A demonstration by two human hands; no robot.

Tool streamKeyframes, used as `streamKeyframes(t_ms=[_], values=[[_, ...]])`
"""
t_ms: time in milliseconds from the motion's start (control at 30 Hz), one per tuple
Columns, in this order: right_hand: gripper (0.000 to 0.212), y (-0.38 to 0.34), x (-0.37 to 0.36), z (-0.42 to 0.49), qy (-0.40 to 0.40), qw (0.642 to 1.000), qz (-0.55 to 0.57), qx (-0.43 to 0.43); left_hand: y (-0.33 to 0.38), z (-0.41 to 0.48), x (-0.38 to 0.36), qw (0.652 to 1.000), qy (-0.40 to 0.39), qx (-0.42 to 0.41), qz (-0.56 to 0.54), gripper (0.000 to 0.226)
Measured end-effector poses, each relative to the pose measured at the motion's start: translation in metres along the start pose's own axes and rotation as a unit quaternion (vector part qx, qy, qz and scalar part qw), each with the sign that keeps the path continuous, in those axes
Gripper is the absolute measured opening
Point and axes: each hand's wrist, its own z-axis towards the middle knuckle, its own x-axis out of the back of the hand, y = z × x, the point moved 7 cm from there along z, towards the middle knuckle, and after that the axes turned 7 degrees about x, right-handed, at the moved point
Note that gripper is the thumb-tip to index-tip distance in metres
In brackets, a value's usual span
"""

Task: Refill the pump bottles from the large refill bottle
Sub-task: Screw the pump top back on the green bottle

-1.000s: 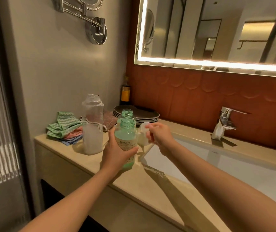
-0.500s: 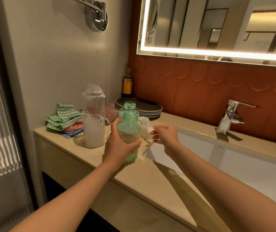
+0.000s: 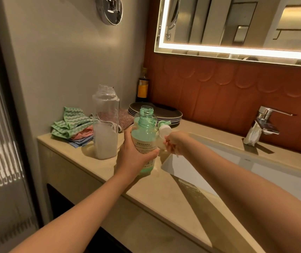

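Note:
My left hand [image 3: 133, 157] grips a green pump bottle [image 3: 144, 136] around its body and holds it upright just above the counter; its neck is uncapped. A second uncapped green bottle [image 3: 146, 111] stands right behind it. To their left stands the large clear refill bottle [image 3: 106, 128], open at the top and about half full of whitish liquid. My right hand [image 3: 176, 144] is just right of the held bottle, at the sink's corner, with fingers curled and pinching the white pump head [image 3: 164, 129] with its green nozzle.
Folded green, pink and blue cloths [image 3: 71, 125] lie at the counter's left end by the wall. A stack of dark plates [image 3: 166, 114] and a dark bottle [image 3: 143, 86] sit in the back corner. The white sink [image 3: 255, 170] and chrome faucet [image 3: 266, 121] are to the right.
My right hand has carried the pump head away from the bottle and lowered it toward the counter by the sink corner. My left hand keeps its grip on the green bottle.

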Motion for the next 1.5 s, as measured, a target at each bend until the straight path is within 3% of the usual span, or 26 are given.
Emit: streamKeyframes(t_ms=[100,200,333,400,500,567,867,1200,1267,1400,1500], values=[[0.028,-0.001,0.002,0.007,0.022,0.999,0.035,0.03,0.0,0.0,0.0,1.0,0.0,0.0,-0.002,0.089],[0.021,-0.01,0.006,0.004,0.023,0.988,0.096,0.12,0.0,0.001,-0.001,1.0,-0.001,0.0,-0.003,0.088],[0.012,-0.051,0.019,-0.024,0.0,0.934,0.157,0.321,0.0,0.002,0.0,1.0,-0.002,0.003,-0.006,0.087],[0.024,-0.071,0.022,-0.039,-0.021,0.917,0.17,0.361,0.0,0.002,0.0,1.0,-0.002,0.004,-0.005,0.088],[0.053,-0.09,0.016,-0.059,-0.06,0.911,0.154,0.377,0.001,0.002,-0.001,1.0,0.001,0.005,0.0,0.089],[0.058,-0.097,0.009,-0.069,-0.087,0.905,0.17,0.38,0.002,0.001,0.0,1.0,0.004,0.004,0.006,0.088],[0.024,-0.133,-0.011,-0.115,-0.138,0.857,0.24,0.435,0.002,0.0,-0.001,1.0,0.0,0.015,-0.011,0.092],[0.029,-0.148,-0.023,-0.126,-0.169,0.825,0.323,0.433,-0.001,0.003,-0.001,0.999,-0.007,0.031,-0.022,0.095],[0.031,-0.147,-0.023,-0.124,-0.167,0.834,0.292,0.437,-0.001,0.002,-0.001,0.999,-0.003,0.034,-0.021,0.095],[0.046,-0.111,-0.027,-0.102,-0.134,0.886,0.181,0.406,0.0,0.001,-0.001,0.999,0.0,0.039,-0.003,0.093],[0.045,-0.082,-0.034,-0.093,-0.13,0.912,0.091,0.378,0.0,0.002,-0.002,0.999,-0.005,0.038,-0.001,0.091]])
